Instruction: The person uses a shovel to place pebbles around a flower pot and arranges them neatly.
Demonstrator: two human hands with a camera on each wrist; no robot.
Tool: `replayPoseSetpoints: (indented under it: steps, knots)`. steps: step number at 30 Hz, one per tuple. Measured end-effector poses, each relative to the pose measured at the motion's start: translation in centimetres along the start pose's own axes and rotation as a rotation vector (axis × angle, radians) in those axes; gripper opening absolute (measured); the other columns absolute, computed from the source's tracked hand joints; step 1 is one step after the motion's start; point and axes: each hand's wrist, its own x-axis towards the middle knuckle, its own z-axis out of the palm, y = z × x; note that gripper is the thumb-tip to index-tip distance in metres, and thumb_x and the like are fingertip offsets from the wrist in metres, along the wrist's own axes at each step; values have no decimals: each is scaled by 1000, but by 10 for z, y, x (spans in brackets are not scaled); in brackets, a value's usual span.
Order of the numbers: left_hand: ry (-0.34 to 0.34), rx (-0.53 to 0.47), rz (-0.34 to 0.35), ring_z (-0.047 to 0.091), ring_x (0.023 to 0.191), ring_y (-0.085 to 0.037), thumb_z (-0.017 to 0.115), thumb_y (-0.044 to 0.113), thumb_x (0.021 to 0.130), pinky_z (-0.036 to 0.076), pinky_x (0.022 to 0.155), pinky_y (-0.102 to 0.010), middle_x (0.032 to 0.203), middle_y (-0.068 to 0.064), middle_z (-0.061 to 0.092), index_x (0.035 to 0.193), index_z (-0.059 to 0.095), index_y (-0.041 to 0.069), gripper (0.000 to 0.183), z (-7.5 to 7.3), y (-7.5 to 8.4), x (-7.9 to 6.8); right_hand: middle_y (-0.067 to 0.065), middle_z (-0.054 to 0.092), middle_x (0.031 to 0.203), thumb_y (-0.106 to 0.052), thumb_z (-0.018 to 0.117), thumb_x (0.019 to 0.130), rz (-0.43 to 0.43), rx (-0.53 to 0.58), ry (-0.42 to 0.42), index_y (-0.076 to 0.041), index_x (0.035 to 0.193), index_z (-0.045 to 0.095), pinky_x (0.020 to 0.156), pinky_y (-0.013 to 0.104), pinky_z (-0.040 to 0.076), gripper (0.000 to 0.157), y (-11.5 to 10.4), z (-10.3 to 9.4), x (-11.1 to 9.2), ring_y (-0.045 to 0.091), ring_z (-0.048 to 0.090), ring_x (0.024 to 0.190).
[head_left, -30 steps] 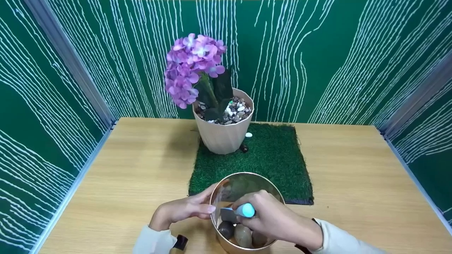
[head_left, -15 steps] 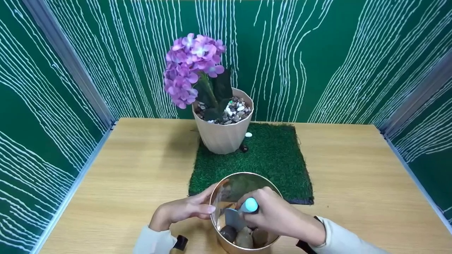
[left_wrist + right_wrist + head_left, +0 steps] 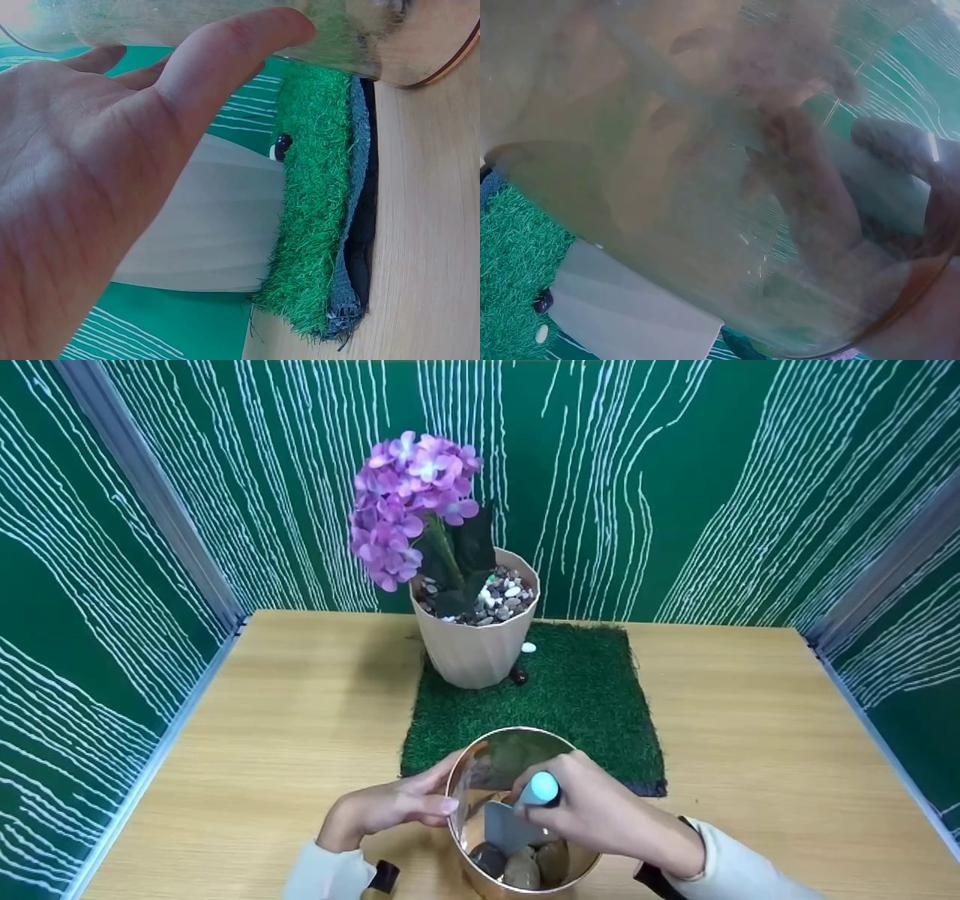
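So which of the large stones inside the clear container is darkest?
The leftmost stone in the head view: it looks nearly black, while the other large stones look brownish.

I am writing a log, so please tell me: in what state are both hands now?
Left hand: closed around the amber container's side.
Right hand: closed, holding a blue-handled tool inside it.

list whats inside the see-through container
Stones at the bottom, a gray-bladed tool and part of the right hand gripping it. Whatever the tool and hand cover there can't be seen.
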Motion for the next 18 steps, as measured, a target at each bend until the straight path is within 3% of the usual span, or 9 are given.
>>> replayPoseSetpoints:
  steps: [11,18]
  knots:
    - [-9,-2,12,31,156,-47,52,44,105,45,115,-61,178,-18,5,172,-1,21,88,1,0,0,0,81,94,-7,77,91,-10,8,-31,-5,98,81,78,21,59,8,1,-2,2,3,69,84]
    - [-12,0,26,31,157,-46,51,43,106,48,114,-53,178,-19,4,172,-2,18,88,0,-1,0,-5,80,85,-2,75,87,-77,8,-64,-7,94,82,71,19,55,11,1,8,6,-4,62,74]
